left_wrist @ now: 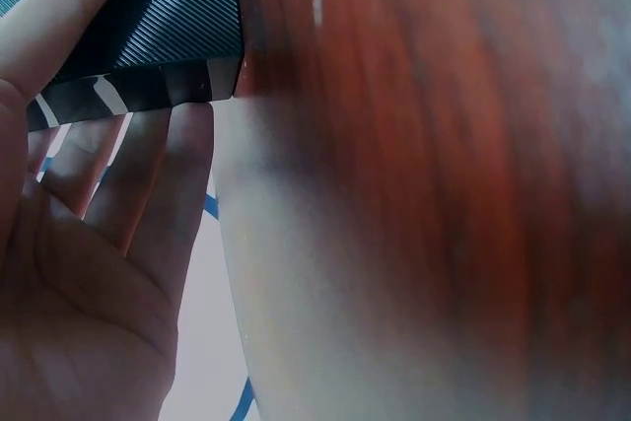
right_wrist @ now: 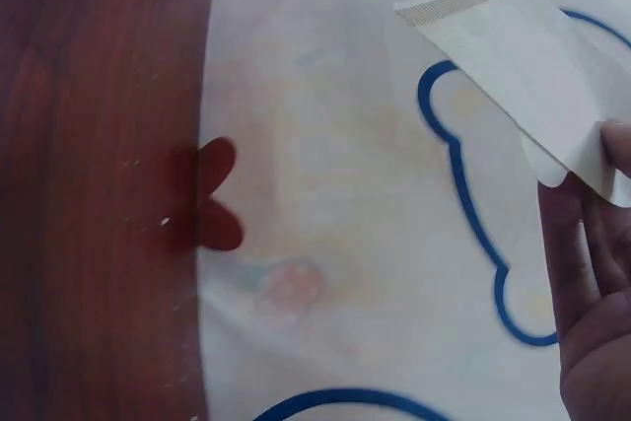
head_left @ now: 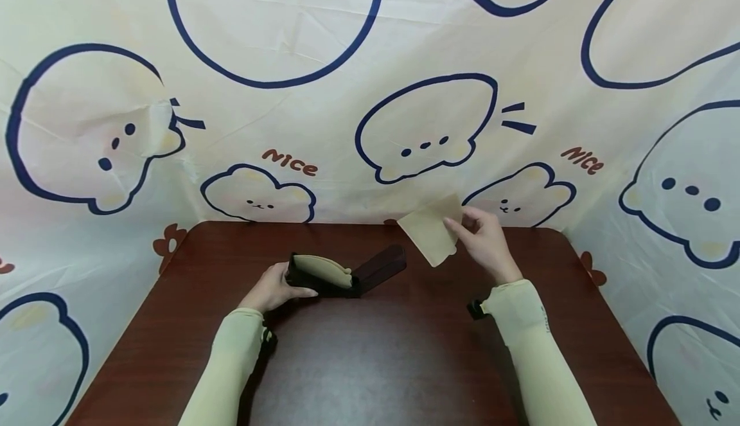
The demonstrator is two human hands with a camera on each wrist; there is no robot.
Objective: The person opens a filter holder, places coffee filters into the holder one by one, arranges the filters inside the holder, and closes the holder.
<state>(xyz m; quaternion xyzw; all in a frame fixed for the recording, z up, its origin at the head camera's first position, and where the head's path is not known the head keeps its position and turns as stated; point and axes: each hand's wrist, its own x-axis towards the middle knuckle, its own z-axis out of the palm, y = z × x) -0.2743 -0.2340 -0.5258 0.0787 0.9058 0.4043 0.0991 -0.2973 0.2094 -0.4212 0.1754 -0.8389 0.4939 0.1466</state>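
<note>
My left hand grips a dark box at its left end, thumb on the ridged black side and fingers against the adjoining edge in the left wrist view. The box's dark brown flap lid stands open to the right, and a stack of beige paper shows inside. Farther right, my right hand pinches a flat beige paper coffee filter between thumb and fingers, above the table's far edge. In the right wrist view a crimped strip runs along one edge of the filter.
The dark brown wooden table extends under both arms. Cream cloth with blue cartoon outlines hangs behind the table and at both sides. Dark wrist straps sit at the sleeve cuffs.
</note>
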